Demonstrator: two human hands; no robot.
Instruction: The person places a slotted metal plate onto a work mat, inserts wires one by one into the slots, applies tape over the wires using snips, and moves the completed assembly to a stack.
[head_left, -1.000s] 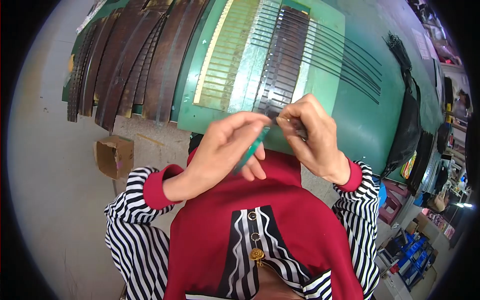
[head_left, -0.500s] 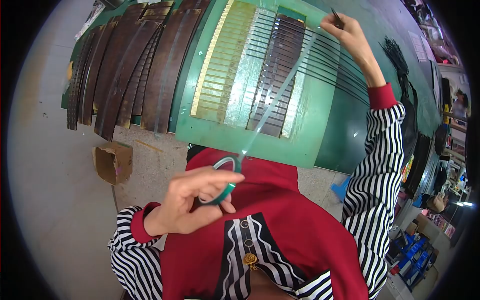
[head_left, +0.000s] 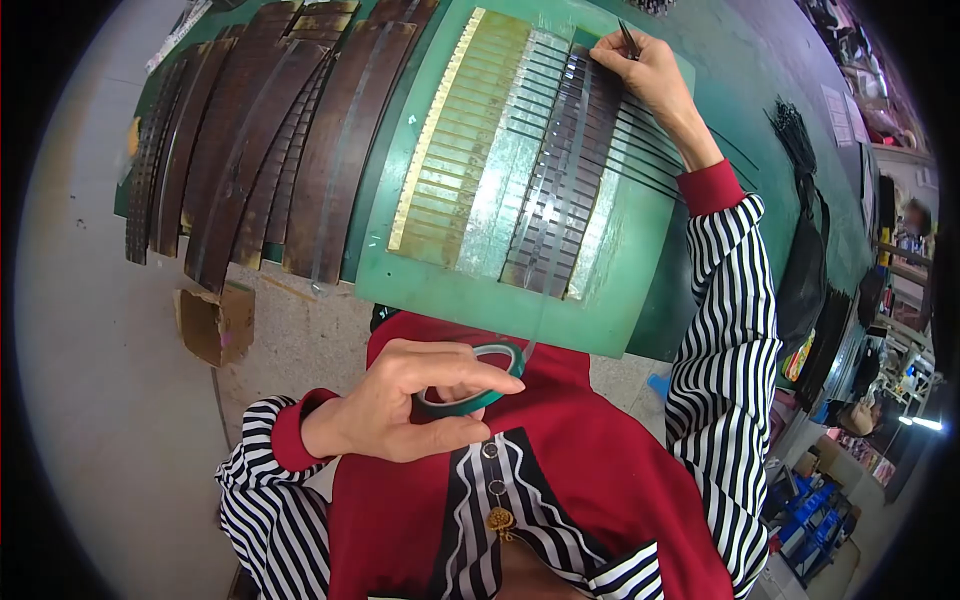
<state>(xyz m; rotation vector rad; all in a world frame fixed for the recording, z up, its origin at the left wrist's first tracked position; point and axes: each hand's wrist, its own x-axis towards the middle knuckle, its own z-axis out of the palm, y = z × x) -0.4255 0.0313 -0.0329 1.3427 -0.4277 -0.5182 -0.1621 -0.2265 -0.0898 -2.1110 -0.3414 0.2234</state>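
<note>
My left hand [head_left: 385, 405] holds a roll of green tape [head_left: 460, 406], with fingers through its ring, above my lap. A clear strip of tape [head_left: 541, 315] runs from the roll up over a dark slotted plate [head_left: 530, 262] and lies along it. At the plate's far end, the fingers of my right hand [head_left: 655, 85] are pinched at the tape's far end. A dark pointed tool, seemingly tweezers [head_left: 628, 38], sticks up from that same hand. Several thin black rods [head_left: 640, 165] lie across the plate, their ends reaching right under my right forearm.
The plate rests on a light green board [head_left: 450, 292], beside a yellowish slotted plate [head_left: 440, 180]. Several brown plates [head_left: 350, 140] lie to the left. A bundle of black rods [head_left: 795, 130] lies at the right. A cardboard box [head_left: 235, 322] sits on the floor.
My right hand has moved left and lower onto the far end of the dark plate. The tape, stretched slantwise before, now lies along the plate. My left hand has shifted right with the roll.
</note>
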